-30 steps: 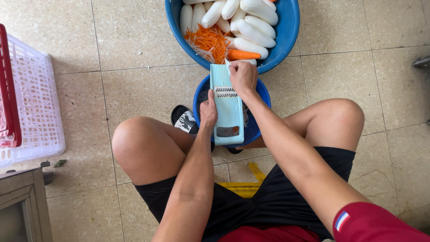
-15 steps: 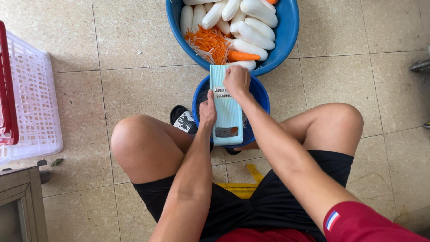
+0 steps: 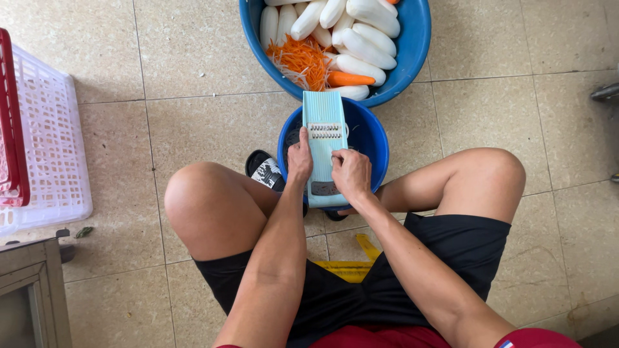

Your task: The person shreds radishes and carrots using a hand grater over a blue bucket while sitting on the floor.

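Observation:
A pale blue flat slicer [image 3: 324, 122] lies across a small blue bucket [image 3: 377, 138] between my knees. My left hand [image 3: 300, 158] grips the slicer's left edge and steadies it. My right hand [image 3: 351, 174] rests with curled fingers on the lower half of the slicer's face. Whatever is under its palm is hidden. Just beyond, a large blue basin [image 3: 412, 58] holds several peeled white radishes [image 3: 367, 48], a whole carrot [image 3: 351, 79] and a heap of orange shreds [image 3: 303, 61].
A white plastic crate [image 3: 45, 148] with a red crate [image 3: 9, 148] inside stands at the left on the tiled floor. A black sandal [image 3: 264, 171] is under my left knee. I sit on a low yellow stool [image 3: 348, 267]. A grey cabinet corner [image 3: 32, 290] is at the bottom left.
My right hand has slid from the slicer's far end, above the blades, down toward my body. My left hand keeps the same hold on the slicer's edge.

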